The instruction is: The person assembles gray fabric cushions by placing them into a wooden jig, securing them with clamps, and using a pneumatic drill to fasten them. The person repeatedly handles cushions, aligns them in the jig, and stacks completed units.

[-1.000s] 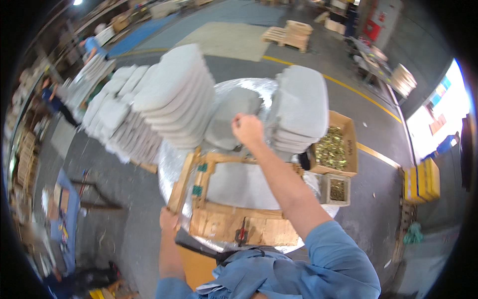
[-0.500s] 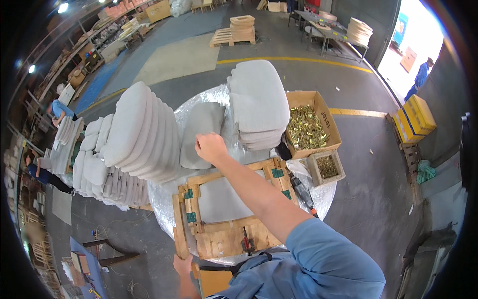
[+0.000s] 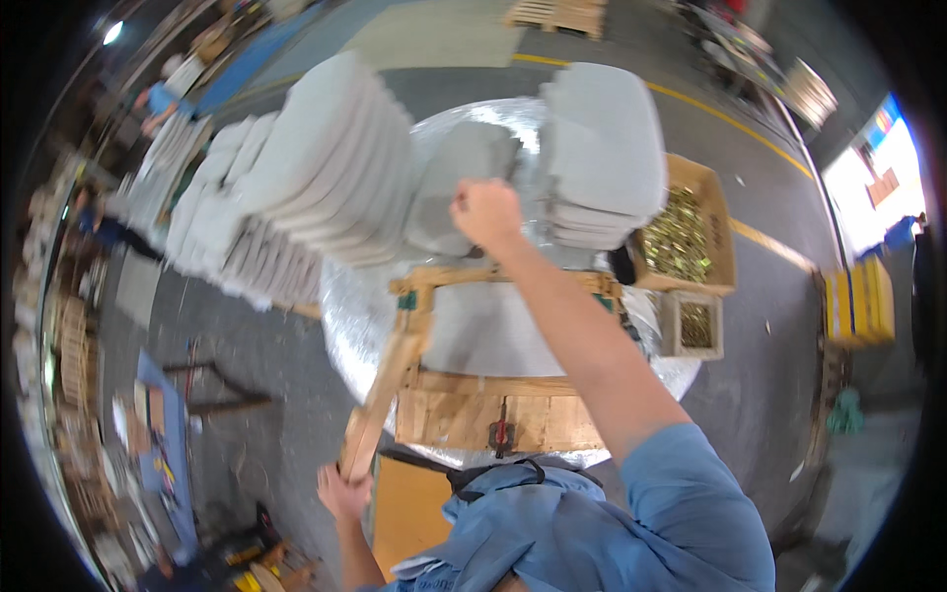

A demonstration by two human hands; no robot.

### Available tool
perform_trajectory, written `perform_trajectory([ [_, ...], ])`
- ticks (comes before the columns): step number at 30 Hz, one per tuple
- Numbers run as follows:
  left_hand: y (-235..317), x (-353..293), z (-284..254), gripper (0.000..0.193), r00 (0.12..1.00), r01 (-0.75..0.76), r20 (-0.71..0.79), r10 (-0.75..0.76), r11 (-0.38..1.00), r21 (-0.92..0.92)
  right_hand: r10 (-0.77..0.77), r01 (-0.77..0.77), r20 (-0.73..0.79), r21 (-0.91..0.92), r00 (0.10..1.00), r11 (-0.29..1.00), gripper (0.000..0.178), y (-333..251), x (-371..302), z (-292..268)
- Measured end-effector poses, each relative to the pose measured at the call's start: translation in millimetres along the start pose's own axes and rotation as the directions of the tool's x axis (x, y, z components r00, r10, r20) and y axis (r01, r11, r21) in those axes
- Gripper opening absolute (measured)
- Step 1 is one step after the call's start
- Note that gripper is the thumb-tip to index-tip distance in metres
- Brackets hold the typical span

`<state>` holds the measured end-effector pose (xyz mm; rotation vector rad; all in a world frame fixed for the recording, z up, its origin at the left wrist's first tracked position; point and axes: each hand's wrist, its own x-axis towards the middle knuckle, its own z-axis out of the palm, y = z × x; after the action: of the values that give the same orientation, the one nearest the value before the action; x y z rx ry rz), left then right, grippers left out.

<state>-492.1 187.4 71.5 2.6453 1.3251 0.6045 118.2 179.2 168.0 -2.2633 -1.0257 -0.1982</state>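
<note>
My left hand is wrapped round the near end of a long wooden bar, which slants over the left side of a wooden frame. A light grey padded panel lies inside the frame. My right hand is closed in a fist over a lone grey pad beyond the frame; whatever its fingers hold is hidden. A red and black toggle clamp sits on the frame's near board. My right forearm covers part of the frame's right side.
Stacks of grey pads stand left and right on the plastic-wrapped round table. A cardboard box of brass-coloured hardware and a smaller box of small parts sit at right. Other people work at far left.
My left hand has drawn the wooden bar's near end outward, so it now slants across the frame's left side. My right hand stays closed over the lone pad. The view has shifted.
</note>
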Motion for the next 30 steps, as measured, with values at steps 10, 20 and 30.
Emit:
perform_trajectory([
  [10,97,211,92,0.053,0.777,-0.628,0.013,0.630,0.776,-0.068,-0.001,0.000,-0.031,-0.034,1.000,0.999,0.019,-6,3,-6],
  [20,211,326,180,0.053,0.645,-0.627,0.449,0.618,0.764,-0.152,-0.059,0.056,-0.050,-0.065,0.997,0.996,0.021,-2,5,7],
  [30,303,306,201,0.056,0.524,-0.610,0.507,0.684,0.717,-0.337,-0.065,0.059,-0.034,-0.160,0.997,0.985,0.024,17,12,11],
])
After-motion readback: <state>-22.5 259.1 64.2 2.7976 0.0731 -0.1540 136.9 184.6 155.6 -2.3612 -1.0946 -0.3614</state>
